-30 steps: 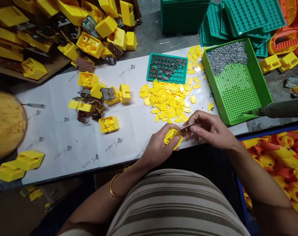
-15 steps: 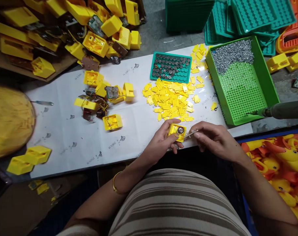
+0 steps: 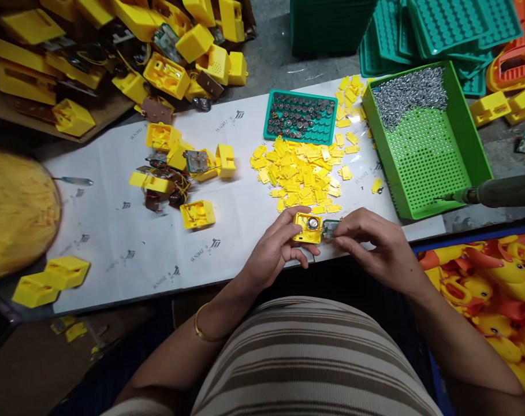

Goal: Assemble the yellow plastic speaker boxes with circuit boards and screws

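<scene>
My left hand (image 3: pixel 274 245) is closed around a small yellow plastic housing (image 3: pixel 303 234), its open side facing up. Inside the housing sits a round silvery speaker (image 3: pixel 313 223). Just to the right, my right hand (image 3: pixel 370 240) pinches a small green circuit board (image 3: pixel 330 229) between thumb and fingers, close beside the housing's right edge. Whether wires join the board to the housing is too small to tell. Beyond my hands lies a heap of small yellow plastic covers (image 3: pixel 305 173).
A green tray of button cells (image 3: pixel 301 118) stands behind the heap. Right of it is a green basket with screws (image 3: pixel 431 156), a screwdriver (image 3: pixel 500 192) reaching over it. Yellow housings with wires (image 3: pixel 179 167) lie left. Toy ducks (image 3: pixel 491 300) fill a bin at right.
The circuit board has turned from edge-on to showing its flat face, beside the housing. My left thumb has shifted back off the housing's middle, and the housing has tilted slightly.
</scene>
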Motion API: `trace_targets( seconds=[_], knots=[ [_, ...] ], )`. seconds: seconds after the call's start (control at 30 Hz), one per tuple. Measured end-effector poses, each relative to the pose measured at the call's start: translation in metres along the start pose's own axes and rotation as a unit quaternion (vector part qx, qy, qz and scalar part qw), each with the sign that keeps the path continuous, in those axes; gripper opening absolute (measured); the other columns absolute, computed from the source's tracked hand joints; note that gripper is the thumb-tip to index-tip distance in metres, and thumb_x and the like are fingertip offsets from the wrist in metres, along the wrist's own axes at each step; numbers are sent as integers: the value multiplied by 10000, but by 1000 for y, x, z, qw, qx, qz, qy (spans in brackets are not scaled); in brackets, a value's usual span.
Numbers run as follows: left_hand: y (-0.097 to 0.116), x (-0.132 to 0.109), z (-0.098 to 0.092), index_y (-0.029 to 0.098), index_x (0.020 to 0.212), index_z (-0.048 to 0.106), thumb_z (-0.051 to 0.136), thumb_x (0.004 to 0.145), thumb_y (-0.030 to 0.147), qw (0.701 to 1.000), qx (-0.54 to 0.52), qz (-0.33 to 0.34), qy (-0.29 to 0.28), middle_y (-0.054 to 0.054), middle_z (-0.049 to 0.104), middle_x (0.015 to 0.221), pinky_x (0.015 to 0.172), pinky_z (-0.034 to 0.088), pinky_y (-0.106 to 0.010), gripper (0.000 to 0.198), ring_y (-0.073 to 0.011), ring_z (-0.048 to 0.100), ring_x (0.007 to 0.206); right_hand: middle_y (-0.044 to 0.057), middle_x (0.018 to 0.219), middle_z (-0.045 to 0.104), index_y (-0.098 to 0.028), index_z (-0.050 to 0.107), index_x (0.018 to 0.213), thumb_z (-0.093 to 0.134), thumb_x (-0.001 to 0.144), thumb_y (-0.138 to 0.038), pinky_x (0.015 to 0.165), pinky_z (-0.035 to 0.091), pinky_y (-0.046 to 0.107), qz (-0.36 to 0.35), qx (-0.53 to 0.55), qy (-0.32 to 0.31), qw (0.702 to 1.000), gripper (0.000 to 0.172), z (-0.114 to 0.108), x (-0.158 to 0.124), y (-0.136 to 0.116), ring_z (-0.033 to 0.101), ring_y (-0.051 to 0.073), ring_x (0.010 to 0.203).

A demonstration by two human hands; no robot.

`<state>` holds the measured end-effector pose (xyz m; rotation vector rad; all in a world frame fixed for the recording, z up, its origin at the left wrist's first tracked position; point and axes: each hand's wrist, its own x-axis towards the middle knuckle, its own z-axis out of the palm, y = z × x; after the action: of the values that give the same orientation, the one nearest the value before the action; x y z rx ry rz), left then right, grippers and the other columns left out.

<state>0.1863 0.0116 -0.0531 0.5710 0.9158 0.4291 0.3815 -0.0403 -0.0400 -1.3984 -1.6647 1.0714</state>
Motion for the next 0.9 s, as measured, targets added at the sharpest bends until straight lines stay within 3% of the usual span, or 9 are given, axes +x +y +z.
trace_targets(
  seconds=[0.13, 0.3, 0.47, 0.6, 0.77, 0.9],
  knots=[
    [1, 1, 1, 220, 1110, 496, 569, 839, 410, 1000, 28, -9, 10, -33, 586, 944, 420, 461, -179, 339, -124, 636, 632, 23, 911, 620, -218, 453, 1221, 583, 860, -135, 697, 544, 250, 14, 30, 24, 999, 393, 1, -2, 3, 628, 129, 787],
    [2, 3, 2, 220, 1058, 498, 624, 816, 396, 998, 44, -27, 19, -5, 596, 903, 371, 401, -136, 326, -82, 603, 560, 49, 938, 630, -191, 610, 1023, 561, 876, -123, 792, 517, 238, -84, -55, -30, 994, 169, -5, -1, 2, 615, 131, 875],
    [3, 3, 2, 220, 1041, 493, 663, 786, 293, 997, 69, -33, 14, 45, 571, 745, 376, 396, -121, 315, -72, 577, 533, 67, 1026, 608, -204, 615, 1103, 513, 895, -108, 787, 516, 208, -131, -117, -99, 979, 250, -12, 2, -2, 621, 124, 917],
    [2, 1, 1, 223, 1073, 482, 633, 801, 293, 997, 65, -29, -11, 21, 593, 793, 395, 416, -137, 319, -94, 608, 568, 79, 1110, 617, -214, 588, 1107, 479, 915, -125, 822, 515, 237, -114, -151, -113, 975, 237, -20, 6, -5, 617, 147, 992],
    [0, -1, -3, 218, 1150, 456, 661, 756, 252, 997, 43, -3, -66, -6, 604, 831, 434, 463, -166, 445, -131, 639, 648, 49, 961, 668, -212, 577, 1081, 485, 925, -164, 749, 517, 232, -95, -144, -113, 979, 187, -22, 9, -7, 639, 141, 853],
    [-1, -2, -1, 207, 1164, 441, 645, 739, 207, 996, 74, 18, -56, 17, 599, 752, 415, 427, -146, 472, -98, 601, 574, 54, 1040, 660, -204, 490, 1263, 528, 907, -194, 744, 523, 227, -53, -118, -60, 990, 358, -16, 8, -6, 642, 131, 815]
  ],
)
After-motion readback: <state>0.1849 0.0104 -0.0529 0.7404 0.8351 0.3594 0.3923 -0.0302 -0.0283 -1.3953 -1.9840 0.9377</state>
